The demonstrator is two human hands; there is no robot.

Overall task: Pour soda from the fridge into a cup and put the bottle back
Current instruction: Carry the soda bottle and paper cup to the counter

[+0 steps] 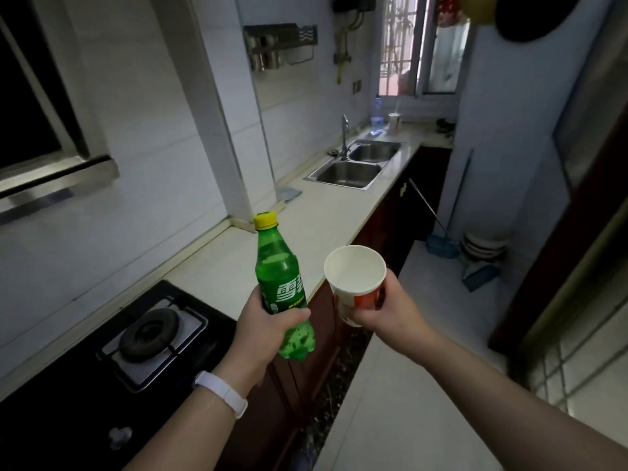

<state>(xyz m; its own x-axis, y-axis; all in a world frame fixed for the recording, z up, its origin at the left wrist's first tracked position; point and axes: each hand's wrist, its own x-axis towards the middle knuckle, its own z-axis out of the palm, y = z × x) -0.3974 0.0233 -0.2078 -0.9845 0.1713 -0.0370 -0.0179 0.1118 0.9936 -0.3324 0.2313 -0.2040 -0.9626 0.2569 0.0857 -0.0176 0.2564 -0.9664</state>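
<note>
My left hand (268, 329) grips the green soda bottle (282, 287) upright, yellow cap (265, 220) on; my right hand (384, 307) holds the paper cup (356, 283) just right of it, above the near counter (272, 232) edge. Pouring hasn't begun, I judge: next, free a hand to uncap.
</note>
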